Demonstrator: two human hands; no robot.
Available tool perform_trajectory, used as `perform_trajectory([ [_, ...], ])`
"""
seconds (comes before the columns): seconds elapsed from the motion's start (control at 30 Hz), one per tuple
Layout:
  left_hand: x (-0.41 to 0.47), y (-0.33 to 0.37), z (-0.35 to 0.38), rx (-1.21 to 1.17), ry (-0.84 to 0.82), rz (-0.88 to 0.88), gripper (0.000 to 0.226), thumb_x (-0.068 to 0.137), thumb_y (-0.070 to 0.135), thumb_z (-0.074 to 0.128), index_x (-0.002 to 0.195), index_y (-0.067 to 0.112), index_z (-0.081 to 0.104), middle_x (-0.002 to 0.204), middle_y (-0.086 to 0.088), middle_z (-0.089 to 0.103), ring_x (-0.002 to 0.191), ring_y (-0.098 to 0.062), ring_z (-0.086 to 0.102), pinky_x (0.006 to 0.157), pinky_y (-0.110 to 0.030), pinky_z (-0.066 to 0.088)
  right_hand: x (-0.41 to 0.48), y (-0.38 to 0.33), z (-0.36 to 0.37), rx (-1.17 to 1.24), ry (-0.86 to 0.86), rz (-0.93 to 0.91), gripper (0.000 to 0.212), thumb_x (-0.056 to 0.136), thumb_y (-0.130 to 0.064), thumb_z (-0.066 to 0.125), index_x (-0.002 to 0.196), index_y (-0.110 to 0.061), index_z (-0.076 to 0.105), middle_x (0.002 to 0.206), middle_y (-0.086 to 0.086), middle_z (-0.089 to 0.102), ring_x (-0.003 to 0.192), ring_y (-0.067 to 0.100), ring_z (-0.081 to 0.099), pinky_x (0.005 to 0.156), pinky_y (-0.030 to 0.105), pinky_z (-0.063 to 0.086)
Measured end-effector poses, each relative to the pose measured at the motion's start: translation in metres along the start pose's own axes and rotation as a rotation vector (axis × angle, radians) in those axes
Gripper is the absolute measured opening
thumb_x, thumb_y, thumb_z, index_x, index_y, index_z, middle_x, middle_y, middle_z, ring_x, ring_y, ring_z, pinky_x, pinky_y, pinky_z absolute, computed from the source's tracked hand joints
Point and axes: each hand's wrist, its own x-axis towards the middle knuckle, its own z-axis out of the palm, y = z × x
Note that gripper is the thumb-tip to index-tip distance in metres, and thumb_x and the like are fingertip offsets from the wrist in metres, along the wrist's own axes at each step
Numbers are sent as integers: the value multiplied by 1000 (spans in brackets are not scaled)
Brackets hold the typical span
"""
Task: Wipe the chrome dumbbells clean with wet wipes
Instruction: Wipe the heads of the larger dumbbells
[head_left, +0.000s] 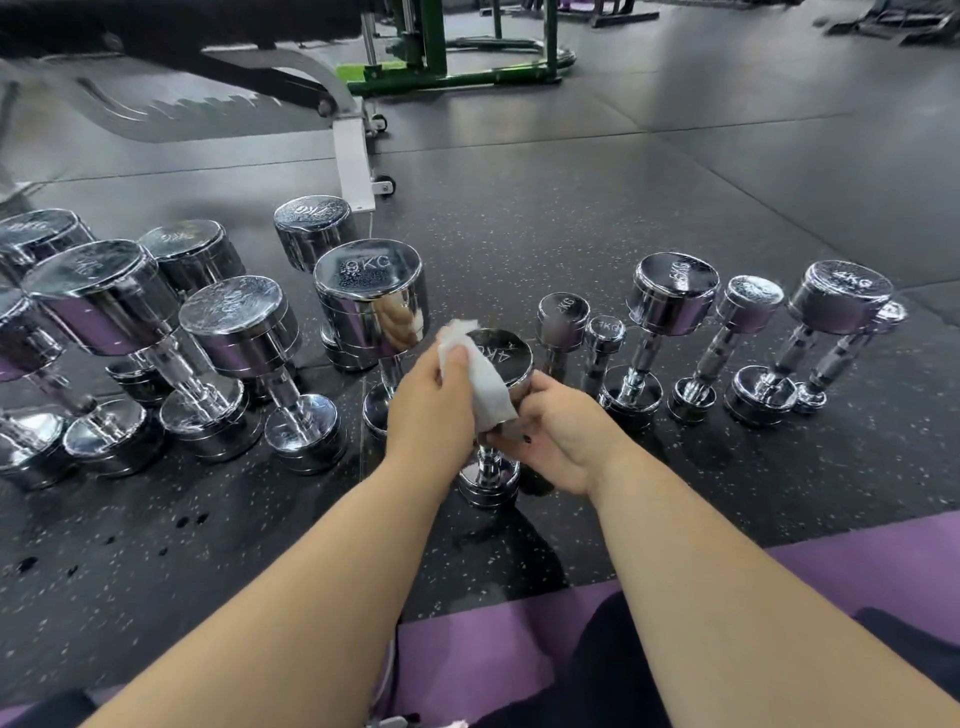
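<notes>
From the head camera, the left hand (436, 395) grips a white wipe (475, 387), its thumb pressing the cloth against the side of the top head of a small dumbbell (508, 358) marked 4KG. The right hand (561, 441) is curled round the dumbbell just under that head, steadying it. The dumbbell stands on end on the speckled floor (571, 218), just beside the big 9KG dumbbell (371, 296) and near a row of smaller ones (670, 296).

Likely trouble: a sideways rub could tip the dumbbell off its narrow base into its neighbours. Wet chrome may also slip in the right hand.
</notes>
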Motion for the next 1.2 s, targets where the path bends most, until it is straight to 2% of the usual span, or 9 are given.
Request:
perform_trajectory([
  [0.13,9,2,4,-454,22,-427,32,95,44,55,88,13,59,95,-6,70,90,-26,67,87,-41,54,0,-11,2,176,67,22,22,85,-1,35,71,-11,49,71,6,51,65,18,48,55,29,53],
  [0.27,13,9,0,-774,-42,-449,25,99,29,56,91,6,63,69,-6,74,61,-18,71,57,-28,57,5,-13,11,211,61,-58,23,88,-6,39,69,-12,50,64,2,53,59,13,47,59,29,50],
  [0.37,27,6,2,-888,-59,-442,21,99,26,54,97,7,63,81,-6,73,67,-14,71,64,-30,56,17,-16,18,210,58,-91,25,90,-7,39,68,-14,49,61,1,54,57,12,49,62,28,48],
  [0.57,52,3,16,-925,-125,-333,18,101,17,49,91,14,64,72,9,72,68,0,67,68,-21,52,44,-24,16,379,122,-122,28,89,-8,36,63,-16,39,59,1,37,57,15,36,60,28,36],
  [0.73,66,0,24,-851,-121,-342,20,104,21,44,94,12,59,75,2,65,68,-6,63,67,-21,50,57,-26,22,351,68,-126,26,96,-12,38,71,-13,47,64,3,43,63,14,42,66,29,40],
  [0.9,55,-7,17,-750,-78,-469,18,101,25,53,102,14,67,90,1,71,80,-8,66,70,-22,51,50,-20,33,164,56,-67,34,102,-22,45,127,-3,55,112,11,72,90,19,69,79,35,58],
  [1.0,46,-17,3,-605,-41,-537,26,100,27,54,109,4,65,70,-1,61,60,-13,56,50,-21,41,39,-23,35,-5,158,-61,27,95,-21,50,115,-6,61,98,8,69,92,22,61,89,40,51],
  [1.1,39,-24,-23,-567,90,-560,29,97,11,52,120,-7,58,80,-5,58,66,-17,56,58,-27,48,19,-27,49,-212,421,-93,22,94,-25,50,89,-5,57,78,6,57,78,20,52,79,35,51],
  [1.2,42,-11,-49,-675,218,-542,15,99,15,49,106,5,57,86,-4,61,75,-19,61,70,-29,53,6,-30,71,-354,503,-187,25,94,-37,51,93,-12,55,86,5,58,76,18,54,70,35,48],
])
